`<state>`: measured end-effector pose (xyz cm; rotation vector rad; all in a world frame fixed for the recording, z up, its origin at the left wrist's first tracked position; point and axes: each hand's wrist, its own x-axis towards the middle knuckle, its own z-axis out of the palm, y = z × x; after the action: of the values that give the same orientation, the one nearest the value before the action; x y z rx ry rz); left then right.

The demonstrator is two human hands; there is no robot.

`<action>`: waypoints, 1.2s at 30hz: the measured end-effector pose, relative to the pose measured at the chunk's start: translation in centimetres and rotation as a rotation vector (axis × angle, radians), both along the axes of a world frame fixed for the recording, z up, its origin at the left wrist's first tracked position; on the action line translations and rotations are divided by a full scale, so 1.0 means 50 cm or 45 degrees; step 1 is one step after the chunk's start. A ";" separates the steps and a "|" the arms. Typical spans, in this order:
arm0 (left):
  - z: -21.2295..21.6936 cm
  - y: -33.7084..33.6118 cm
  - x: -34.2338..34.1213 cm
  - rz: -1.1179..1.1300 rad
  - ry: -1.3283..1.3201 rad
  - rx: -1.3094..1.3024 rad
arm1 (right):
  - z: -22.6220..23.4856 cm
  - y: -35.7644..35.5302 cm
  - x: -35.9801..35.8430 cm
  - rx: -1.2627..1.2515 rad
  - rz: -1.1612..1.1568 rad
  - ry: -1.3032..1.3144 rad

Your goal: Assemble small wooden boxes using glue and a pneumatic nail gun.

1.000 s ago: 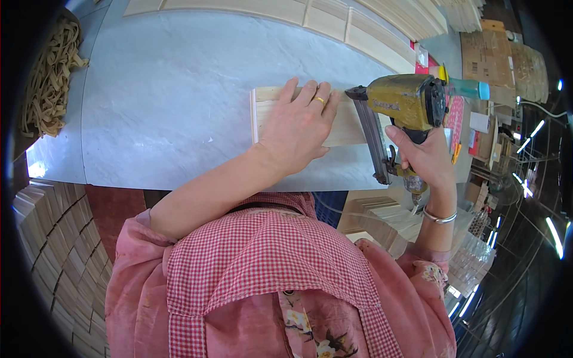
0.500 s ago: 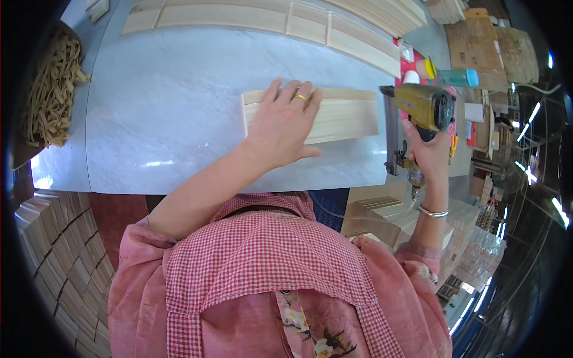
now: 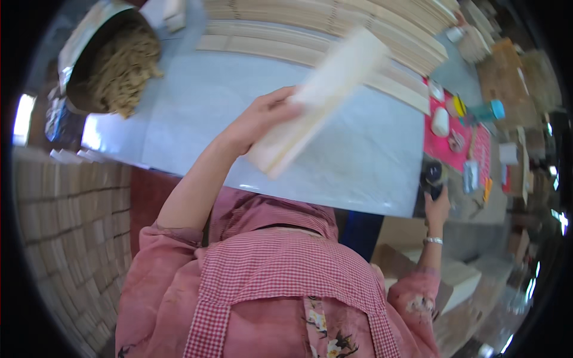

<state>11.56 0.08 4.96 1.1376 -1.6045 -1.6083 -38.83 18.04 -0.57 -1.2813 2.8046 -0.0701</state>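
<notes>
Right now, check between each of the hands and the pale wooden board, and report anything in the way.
Nothing visible is in the way. The left hand holds the wooden board directly; between the board and the right hand, which grips a dark tool, only bluish tabletop shows.

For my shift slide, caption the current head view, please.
Left hand holds a pale, blurred wooden board over the blue-grey tabletop; right hand on a dark tool.
</notes>
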 end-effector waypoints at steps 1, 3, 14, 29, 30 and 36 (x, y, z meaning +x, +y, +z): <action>-0.012 0.005 0.055 0.192 0.389 0.486 | -0.020 0.013 -0.012 -0.068 0.060 0.021; -0.051 0.023 0.147 0.464 0.800 0.900 | -0.072 0.034 -0.049 -0.165 0.151 0.092; -0.072 0.230 0.303 1.196 -0.968 -0.905 | 0.011 -0.079 0.107 -0.806 0.374 -0.219; 0.168 0.430 0.257 1.105 -1.432 -1.219 | -0.138 -0.186 0.549 -0.749 1.562 -0.775; 0.216 0.462 0.279 1.217 -1.411 -1.378 | -0.152 -0.193 0.553 -0.755 1.620 -0.787; 0.526 0.677 0.475 1.887 -2.164 -2.216 | -0.185 -0.158 0.590 -0.555 1.638 -0.210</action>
<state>35.31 33.92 31.28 1.4945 -1.1072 1.8478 -9.34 10.16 -9.80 -2.6843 1.3971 -0.6670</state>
